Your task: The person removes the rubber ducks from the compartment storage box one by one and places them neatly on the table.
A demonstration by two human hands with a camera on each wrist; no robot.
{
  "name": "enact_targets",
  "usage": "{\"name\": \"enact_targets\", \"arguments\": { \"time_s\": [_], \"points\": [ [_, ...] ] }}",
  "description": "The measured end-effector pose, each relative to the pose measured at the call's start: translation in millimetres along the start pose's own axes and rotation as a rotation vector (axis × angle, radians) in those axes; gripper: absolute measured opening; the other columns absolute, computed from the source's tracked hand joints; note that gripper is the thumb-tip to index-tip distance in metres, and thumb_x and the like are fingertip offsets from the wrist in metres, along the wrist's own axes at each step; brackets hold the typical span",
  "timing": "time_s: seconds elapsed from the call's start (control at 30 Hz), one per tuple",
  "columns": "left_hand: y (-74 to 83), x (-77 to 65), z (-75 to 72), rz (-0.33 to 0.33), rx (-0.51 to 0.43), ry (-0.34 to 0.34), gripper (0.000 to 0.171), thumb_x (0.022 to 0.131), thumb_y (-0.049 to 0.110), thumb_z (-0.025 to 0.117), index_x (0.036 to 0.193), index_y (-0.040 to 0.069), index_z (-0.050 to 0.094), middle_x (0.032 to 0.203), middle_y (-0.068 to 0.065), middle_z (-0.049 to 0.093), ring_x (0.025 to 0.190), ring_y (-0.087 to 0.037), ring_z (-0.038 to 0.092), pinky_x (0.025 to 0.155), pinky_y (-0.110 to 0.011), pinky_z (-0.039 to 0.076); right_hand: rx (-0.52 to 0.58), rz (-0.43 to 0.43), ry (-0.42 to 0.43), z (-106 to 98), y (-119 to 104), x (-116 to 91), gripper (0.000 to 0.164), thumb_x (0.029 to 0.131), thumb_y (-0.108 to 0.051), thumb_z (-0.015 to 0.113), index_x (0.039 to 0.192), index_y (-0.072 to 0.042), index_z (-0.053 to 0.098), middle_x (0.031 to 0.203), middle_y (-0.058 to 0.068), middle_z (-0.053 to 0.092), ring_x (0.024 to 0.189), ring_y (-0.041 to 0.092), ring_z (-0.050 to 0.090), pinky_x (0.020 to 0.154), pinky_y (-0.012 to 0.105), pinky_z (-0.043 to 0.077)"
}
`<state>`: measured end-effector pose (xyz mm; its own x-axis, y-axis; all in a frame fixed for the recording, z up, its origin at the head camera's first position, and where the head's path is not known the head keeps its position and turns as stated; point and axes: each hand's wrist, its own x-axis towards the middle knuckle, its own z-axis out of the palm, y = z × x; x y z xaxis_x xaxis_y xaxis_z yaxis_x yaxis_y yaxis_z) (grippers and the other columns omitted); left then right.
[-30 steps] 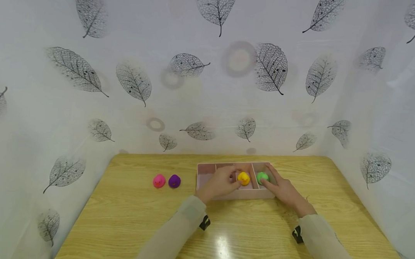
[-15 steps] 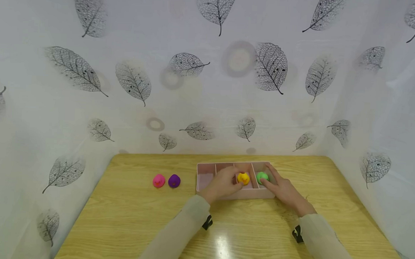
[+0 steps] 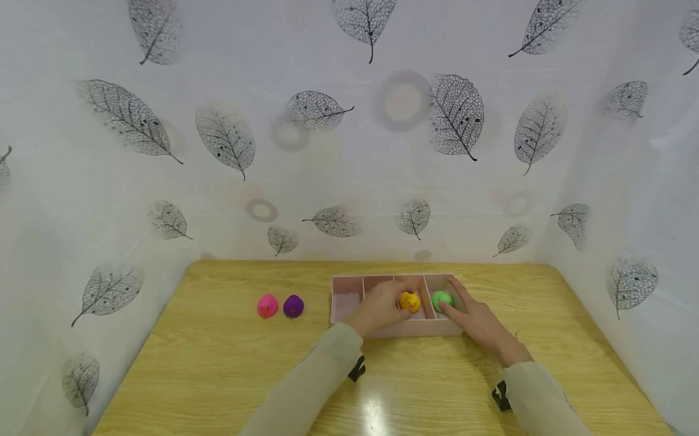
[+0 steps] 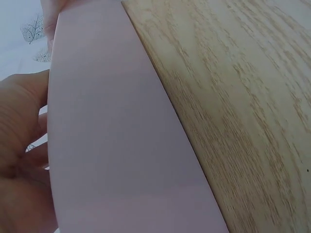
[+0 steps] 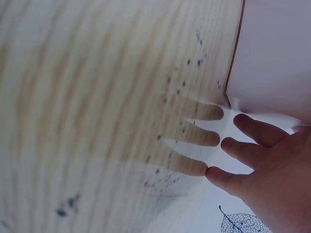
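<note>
A long pink divided box [image 3: 415,329] lies near the back of the table. In its third compartment from the left sits a yellow toy duck [image 3: 410,303], which my left hand [image 3: 381,305] pinches between thumb and fingers. A green toy duck [image 3: 441,300] occupies the rightmost compartment. My right hand [image 3: 478,321] rests over the box's right end, thumb touching the green duck and index finger along the far right rim. In the right wrist view several fingers [image 5: 243,153] are straight and spread outside the box. Both ducks are hidden from the wrist views.
A pink toy duck [image 3: 267,305] and a purple toy duck [image 3: 293,306] stand on the wooden table [image 3: 220,368], left of the box. A white curtain [image 3: 352,159] with leaf prints hangs behind the table and along both sides.
My left hand has shifted slightly right, and its fingers have closed in around the yellow duck. The right hand and both ducks in the box stay in place.
</note>
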<state>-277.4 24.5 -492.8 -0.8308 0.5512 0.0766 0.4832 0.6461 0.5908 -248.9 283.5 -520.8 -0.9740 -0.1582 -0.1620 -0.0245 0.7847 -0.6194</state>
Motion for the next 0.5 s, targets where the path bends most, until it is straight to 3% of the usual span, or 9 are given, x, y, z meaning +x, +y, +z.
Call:
{"name": "enact_targets", "arguments": {
  "time_s": [0.23,0.5],
  "points": [
    [1.1,8.6,1.5,-0.06,0.063,-0.013,0.041,0.088,0.019,0.085,0.125,0.007,0.072,0.121,-0.006,0.075,0.107,-0.017,0.069,0.098,-0.031,0.059,0.0,0.006,0.004,0,0,1,0.086,0.105,-0.066,0.044,0.171,-0.028,0.004,0.156,0.044,0.038,0.139,0.064,0.044,0.111,0.077,0.038],
    [8.8,11.9,0.7,-0.123,0.15,-0.04,0.046,0.089,0.024,0.085,0.131,0.016,0.071,0.126,-0.002,0.075,0.111,-0.021,0.07,0.098,-0.037,0.059,-0.006,-0.003,0.009,0,-1,1,0.085,0.106,-0.064,0.045,0.171,-0.027,0.005,0.155,0.045,0.04,0.137,0.064,0.046,0.11,0.077,0.04]
  ]
}}
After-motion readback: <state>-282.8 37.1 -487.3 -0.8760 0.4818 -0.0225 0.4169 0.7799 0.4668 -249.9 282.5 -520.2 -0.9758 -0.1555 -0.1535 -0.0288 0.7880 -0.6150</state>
